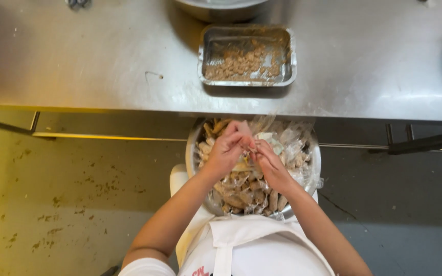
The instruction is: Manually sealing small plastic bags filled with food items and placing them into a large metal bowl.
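The left hand (227,148) and right hand (269,162) pinched one small wrapped piece (251,149) over the bowl (313,168) on the lap. The table edge (129,105) lay just ahead; a foil tray (292,53) stood beyond, floor open both sides.

Round metal bowl (221,7) cut by the top edge; small piece between both hands' fingertips (251,148) hidden

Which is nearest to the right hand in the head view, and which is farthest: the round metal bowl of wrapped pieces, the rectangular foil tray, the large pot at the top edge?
From the right hand:
1. Round metal bowl, directly beneath it.
2. Rectangular foil tray, on the steel counter above.
3. Large pot, at the top edge.
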